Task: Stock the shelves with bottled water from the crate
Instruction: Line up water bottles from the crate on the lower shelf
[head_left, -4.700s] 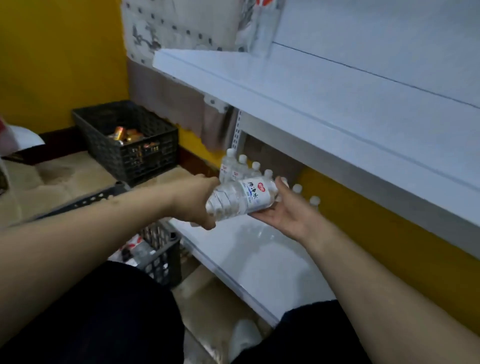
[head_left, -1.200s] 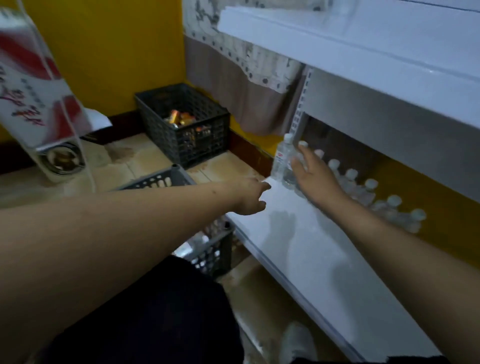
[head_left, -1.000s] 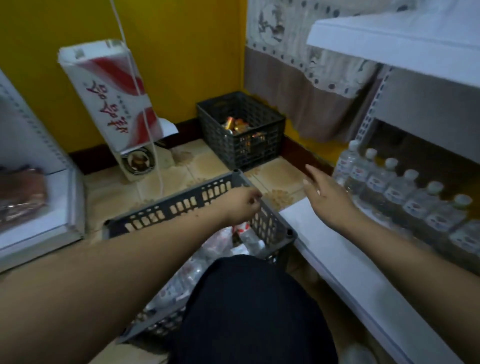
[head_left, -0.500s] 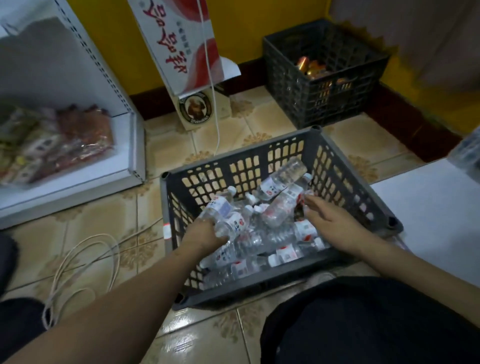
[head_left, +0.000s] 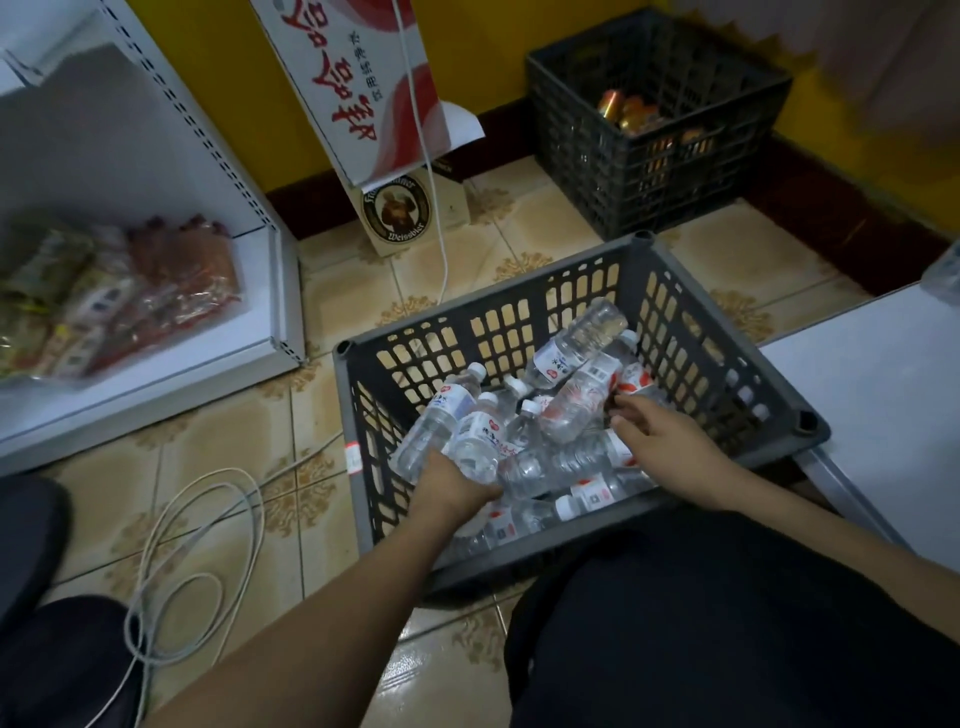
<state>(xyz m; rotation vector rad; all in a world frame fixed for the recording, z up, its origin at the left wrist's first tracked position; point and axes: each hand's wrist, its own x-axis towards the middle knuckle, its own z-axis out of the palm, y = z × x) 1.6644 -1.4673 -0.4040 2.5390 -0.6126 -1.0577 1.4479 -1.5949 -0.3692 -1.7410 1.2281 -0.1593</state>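
Down in the crate (head_left: 727, 332), left hand (head_left: 452, 480) is wrapped round two water bottles (head_left: 452, 431), right hand (head_left: 662, 434) just beside, loose on the pile. Loads left around both hands, so restocking looks nowhere near done imo.

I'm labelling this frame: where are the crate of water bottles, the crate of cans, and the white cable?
grey crate (head_left: 737, 358): head view, right wall.
black crate (head_left: 587, 140): head view, front wall.
white cable (head_left: 171, 525): head view, floor loop.

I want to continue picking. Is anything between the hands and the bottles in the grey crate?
Nothing visible. The left hand and right hand already touch the clear plastic water bottles inside the open-topped grey plastic crate.
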